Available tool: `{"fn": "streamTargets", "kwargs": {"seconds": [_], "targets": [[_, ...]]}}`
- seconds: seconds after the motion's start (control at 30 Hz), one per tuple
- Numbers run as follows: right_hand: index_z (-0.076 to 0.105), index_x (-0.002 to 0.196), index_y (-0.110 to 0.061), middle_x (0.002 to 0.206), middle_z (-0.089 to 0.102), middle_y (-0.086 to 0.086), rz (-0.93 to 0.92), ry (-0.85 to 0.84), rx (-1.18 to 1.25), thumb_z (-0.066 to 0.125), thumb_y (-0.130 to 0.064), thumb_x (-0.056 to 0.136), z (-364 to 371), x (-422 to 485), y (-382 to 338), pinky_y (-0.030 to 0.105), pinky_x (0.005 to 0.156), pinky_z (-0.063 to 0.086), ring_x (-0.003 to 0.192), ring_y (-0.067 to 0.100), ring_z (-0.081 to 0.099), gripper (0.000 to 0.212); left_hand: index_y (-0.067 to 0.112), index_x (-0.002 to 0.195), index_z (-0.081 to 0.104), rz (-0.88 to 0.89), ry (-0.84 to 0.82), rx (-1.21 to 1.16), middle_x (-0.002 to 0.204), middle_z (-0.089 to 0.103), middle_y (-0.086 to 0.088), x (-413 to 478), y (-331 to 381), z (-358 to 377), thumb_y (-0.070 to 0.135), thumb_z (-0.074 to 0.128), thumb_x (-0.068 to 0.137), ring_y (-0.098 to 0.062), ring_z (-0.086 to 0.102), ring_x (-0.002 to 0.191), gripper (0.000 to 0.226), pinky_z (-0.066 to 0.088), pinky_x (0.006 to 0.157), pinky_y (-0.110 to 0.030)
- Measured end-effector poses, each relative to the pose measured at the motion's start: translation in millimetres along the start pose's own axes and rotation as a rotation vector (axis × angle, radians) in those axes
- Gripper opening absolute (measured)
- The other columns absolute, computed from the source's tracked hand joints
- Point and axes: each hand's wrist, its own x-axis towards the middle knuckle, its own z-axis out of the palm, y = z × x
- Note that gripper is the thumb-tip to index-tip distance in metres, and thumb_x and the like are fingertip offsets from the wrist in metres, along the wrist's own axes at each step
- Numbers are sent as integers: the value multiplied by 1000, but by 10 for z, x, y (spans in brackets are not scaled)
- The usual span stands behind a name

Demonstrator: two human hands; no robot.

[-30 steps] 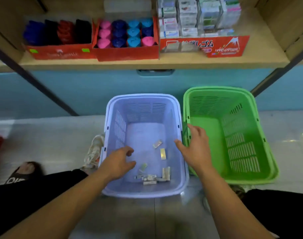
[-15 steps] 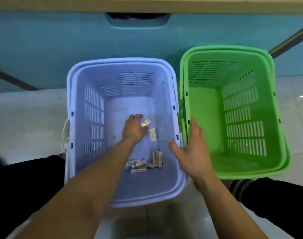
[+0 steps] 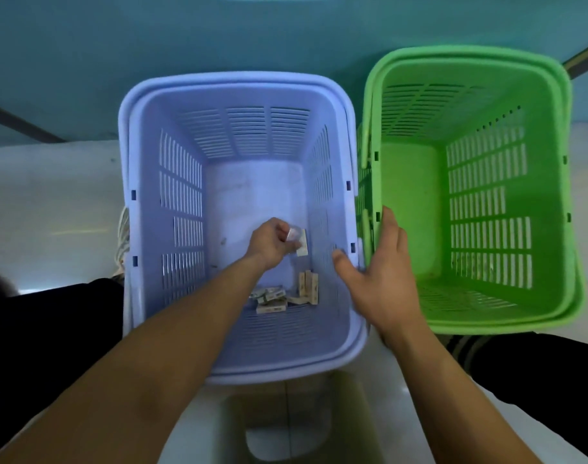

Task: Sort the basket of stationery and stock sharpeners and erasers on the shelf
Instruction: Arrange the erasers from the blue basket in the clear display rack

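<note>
Head view, looking straight down. Blue basket (image 3: 182,202) sat on the floor (image 3: 51,195), with the green basket (image 3: 470,53) just beside it on the right; rims close or touching, could not tell which. Left hand (image 3: 267,246) was reached down inside the blue basket near its bottom, fingers curled, thumb and fingertips pinching a small pale packet (image 3: 293,234). Eraser or sharpener, too small and blurred to tell. A second packet (image 3: 302,250) showed just beside that hand, toward the basket's right wall; could not tell whether the hand touched it or whether it lay flat on the bottom. Nearer the person, a loose pile (image 3: 269,299) of similar small packets lay on the basket bottom. A few more pieces (image 3: 308,287) stood on edge just right of the pile, touching it. Right hand (image 3: 384,283) was open, fingers straight and close together, holding nothing. Its palm was over the blue basket's right rim, thumb on the inner side of that rim, fingertips up at the green basket's left rim. Could not tell whether the palm pressed on the rim or hung just over it. A teal panel (image 3: 185,35) ran across the top behind both baskets. A light shoe (image 3: 121,242) with laces showed at the blue basket's left side, mostly hidden by it. Dark trousers (image 3: 51,329) showed at both lower edges, outside the forearms.
</note>
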Motion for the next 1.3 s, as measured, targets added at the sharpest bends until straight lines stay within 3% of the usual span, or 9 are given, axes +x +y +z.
{"fn": "streamTargets", "kwargs": {"seconds": [0.23, 0.4, 0.53, 0.77, 0.93, 1.0, 1.17, 1.23, 1.3], "targets": [[9, 160, -13, 153, 30, 12, 3, -2, -25, 69, -43, 90, 1, -5, -29, 40, 106, 37, 137, 32, 35, 97, 23, 80, 54, -78, 47, -63, 84, 62, 2, 6, 134, 135, 13, 86, 78, -14, 58, 78, 34, 51, 75, -27], [10, 159, -13, 151, 32, 13, 3, 1, -27, 69, -42, 91, -4, -2, -32, 38, 102, 37, 134, 32, 37, 95, 18, 101, 62, -106, -60, -65, 102, 69, -5, 48, 186, 77, 12, 89, 75, -23, 66, 99, 38, 55, 92, -35], [8, 160, -13, 151, 31, 13, 1, -3, -24, 68, -43, 91, -3, -4, -32, 40, 103, 37, 135, 32, 36, 95, 19, 97, 63, -85, -102, -72, 99, 66, 0, -5, 216, 107, 6, 85, 77, -19, 63, 95, 33, 53, 82, -25], [7, 160, -14, 154, 28, 13, 14, -18, -16, 68, -43, 92, -18, -6, -44, 41, 107, 36, 138, 32, 34, 96, 18, 86, 51, -107, -257, -110, 89, 57, -4, -180, 80, -61, -11, 75, 80, -25, 56, 99, 38, 51, 98, -43], [6, 160, -14, 156, 26, 13, 20, -28, -13, 68, -43, 92, -34, -12, -54, 45, 108, 36, 139, 35, 33, 96, 16, 94, 69, -129, -353, -52, 86, 70, 1, -504, -65, 74, 6, 82, 82, -18, 66, 86, 20, 56, 79, -27], [6, 160, -13, 155, 27, 14, 19, -29, -10, 68, -42, 92, -29, -15, -55, 45, 108, 36, 139, 35, 33, 96, 18, 96, 66, -135, -338, -82, 86, 69, 4, -584, -41, 107, 5, 81, 81, -15, 66, 85, 25, 55, 77, -23], [8, 160, -12, 153, 29, 16, 15, -23, -12, 69, -41, 91, -30, -17, -47, 44, 107, 36, 137, 37, 35, 97, 19, 119, 59, -199, -390, -106, 106, 70, -6, -642, 19, 53, 9, 86, 68, -23, 69, 102, 59, 58, 93, -41], [9, 159, -11, 152, 30, 17, 17, -18, -17, 69, -41, 90, -26, -15, -47, 44, 107, 37, 136, 38, 36, 97, 25, 124, 51, -200, -369, -79, 105, 69, -4, -684, 31, 77, 22, 91, 55, -21, 69, 97, 79, 61, 84, -39], [9, 159, -11, 152, 30, 16, 18, -16, -18, 70, -41, 90, -23, -19, -45, 45, 107, 37, 135, 38, 36, 97, 24, 125, 47, -193, -345, -97, 98, 67, -1, -736, 44, 133, 18, 93, 59, -16, 67, 84, 81, 59, 66, -30]]}}
